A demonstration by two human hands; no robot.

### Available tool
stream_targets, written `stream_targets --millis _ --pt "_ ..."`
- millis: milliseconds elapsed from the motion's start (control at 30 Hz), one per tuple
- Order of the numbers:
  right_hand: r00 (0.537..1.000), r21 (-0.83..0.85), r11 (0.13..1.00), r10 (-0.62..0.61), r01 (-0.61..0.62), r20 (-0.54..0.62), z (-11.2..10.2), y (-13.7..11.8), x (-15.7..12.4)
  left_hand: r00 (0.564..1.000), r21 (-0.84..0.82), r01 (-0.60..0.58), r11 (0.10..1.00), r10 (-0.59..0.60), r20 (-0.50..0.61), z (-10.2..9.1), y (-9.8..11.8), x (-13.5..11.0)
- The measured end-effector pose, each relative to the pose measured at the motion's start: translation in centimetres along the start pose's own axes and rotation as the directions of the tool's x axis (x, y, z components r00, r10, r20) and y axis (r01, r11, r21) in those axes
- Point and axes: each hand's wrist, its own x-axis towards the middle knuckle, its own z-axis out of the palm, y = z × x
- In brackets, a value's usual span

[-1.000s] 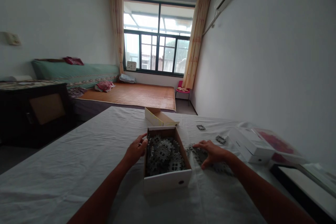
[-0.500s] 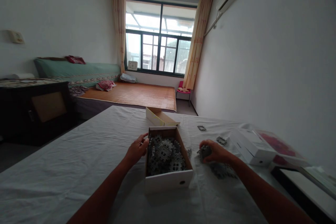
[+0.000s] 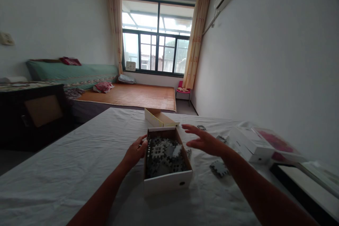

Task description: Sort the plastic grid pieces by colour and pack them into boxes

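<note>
Touching side of box, left hand — cannot tell if clamping; right hand hovering empty, fingers apart; grey pieces lying boxed between hands, seeming light, stiff — toothed edges suiting pinch

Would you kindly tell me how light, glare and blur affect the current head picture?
Head view: the window is bright, its upper panes washed out; the cabinet sinks into shadow; inside the box, dark gaps make the pieces hard to separate; the right hand looks slightly soft, perhaps blurred.
</note>
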Motion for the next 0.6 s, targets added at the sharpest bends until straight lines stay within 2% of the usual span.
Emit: stream_targets --millis 67,133,200,233,300,400,500,600 --pt "0.988 -0.121 0.981 0.146 -0.151 -0.052 -2.1 2.7 -2.8 1.0 -0.009 0.011 1.0 -0.011 -0.003 0.0 0.1 0.0" --pt "0.937 -0.341 0.875 0.342 -0.344 -0.068 -3.0 5.7 -6.1 1.0 -0.013 0.018 1.0 -0.018 -0.007 0.1 0.1 0.0" --pt "0.851 -0.473 0.732 0.519 -0.491 -0.08 -2.3 8.3 -9.2 1.0 -0.014 0.019 1.0 -0.019 -0.005 0.1 0.0 0.0" --pt "0.818 -0.503 0.681 0.567 -0.532 -0.097 -1.5 9.3 -10.5 1.0 -0.012 0.018 1.0 -0.018 -0.001 0.1 -0.1 0.1" --pt "0.802 -0.52 0.645 0.58 -0.56 -0.143 0.3 10.3 -12.2 1.0 -0.013 0.019 1.0 -0.018 0.004 0.0 -0.2 0.1" --pt "0.846 -0.505 0.689 0.498 -0.52 -0.192 2.2 10.4 -12.9 0.999 -0.044 0.044 0.998 -0.043 0.011 0.0 -0.2 0.2" --pt "0.872 -0.47 0.736 0.442 -0.487 -0.21 2.2 10.0 -12.6 0.997 -0.072 0.073 0.995 -0.071 0.021 0.0 -0.1 0.2" --pt "0.892 -0.452 0.77 0.403 -0.45 -0.203 0.9 10.2 -11.8 0.997 -0.063 0.075 0.995 -0.072 0.037 -0.1 0.0 0.2"
